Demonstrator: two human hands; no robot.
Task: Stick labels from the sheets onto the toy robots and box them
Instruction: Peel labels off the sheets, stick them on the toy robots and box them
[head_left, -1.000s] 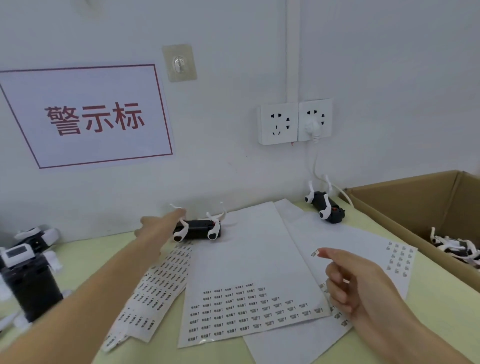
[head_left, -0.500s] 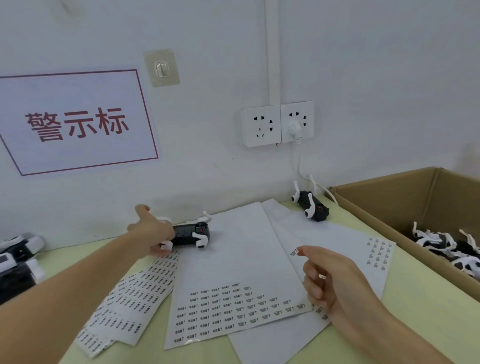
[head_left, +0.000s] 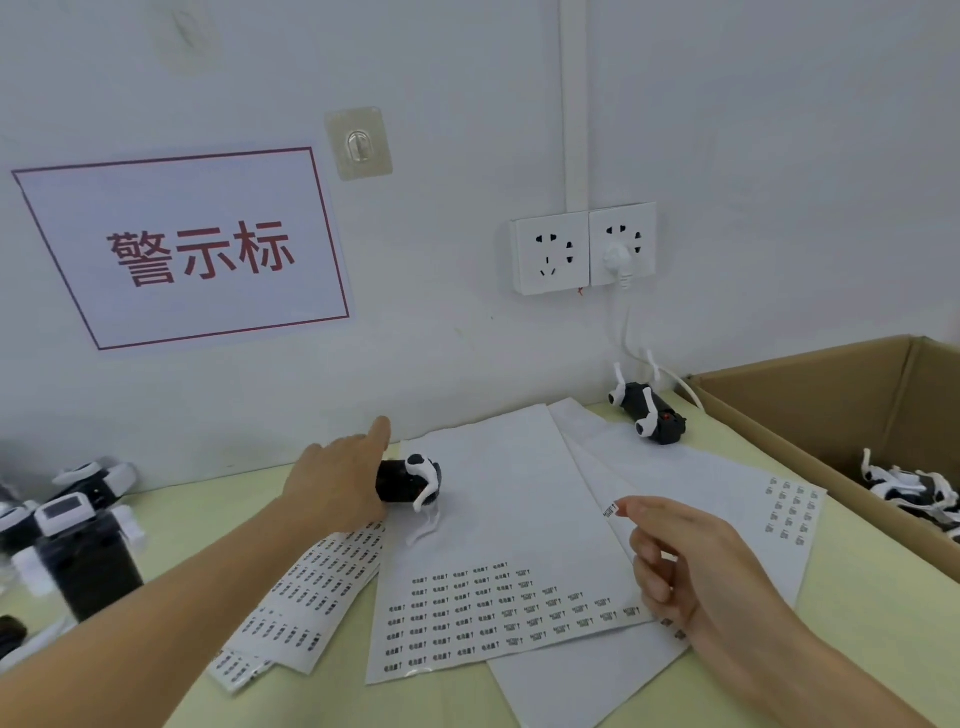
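Within the last second the left hand (head_left: 337, 480) had closed around the toy robot (head_left: 410, 480) at frame centre on the tabletop (head_left: 857, 597), while the right hand (head_left: 691, 566) pinched a peeled label (head_left: 610, 508), apparently ready for sticking.

White wall (head_left: 753, 130) fills upper half, evenly lit, no hard shadows. Sign (head_left: 192, 249) stuck on left: white sheet, red border, red Chinese characters. Clear adhesive hook (head_left: 358, 143) just right of sign's top corner. White cable duct (head_left: 573, 104) runs vertically down to double socket (head_left: 582, 249); left outlet free, right outlet has white plug (head_left: 621, 260) in it, white cable (head_left: 626, 332) dropping toward table. Table (head_left: 872, 597) pale yellow-green, butted against wall.
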